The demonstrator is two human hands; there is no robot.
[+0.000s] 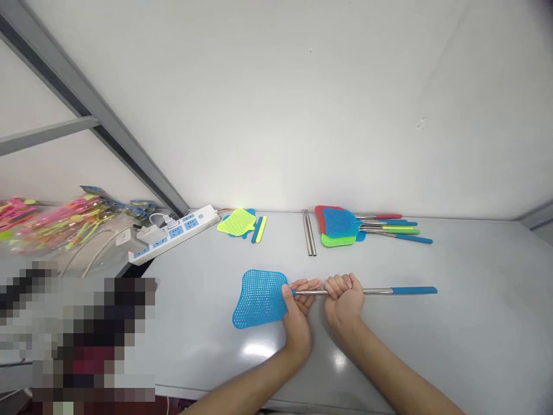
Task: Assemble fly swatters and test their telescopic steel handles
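Note:
A fly swatter with a blue mesh head (261, 298), a metal rod and a blue grip lies level across both hands. My left hand (298, 305) holds it where the head meets the rod, thumb on top and fingers behind. Around the middle of the rod my right hand (344, 297) is closed in a fist. The blue grip (413, 290) sticks out to the right. Beyond the hands, two bare metal rods (309, 233) lie side by side. To their right is a pile of fly swatters (341, 223) in red, blue and green.
A yellow-green swatter head (237, 222) rests over a blue one at the back left, beside blue and yellow grip tubes (259, 229). A white power strip (175, 233) with plugs runs along the left edge. Plastic-wrapped colourful items (73, 222) lie further left. A wall stands behind the table (475, 323).

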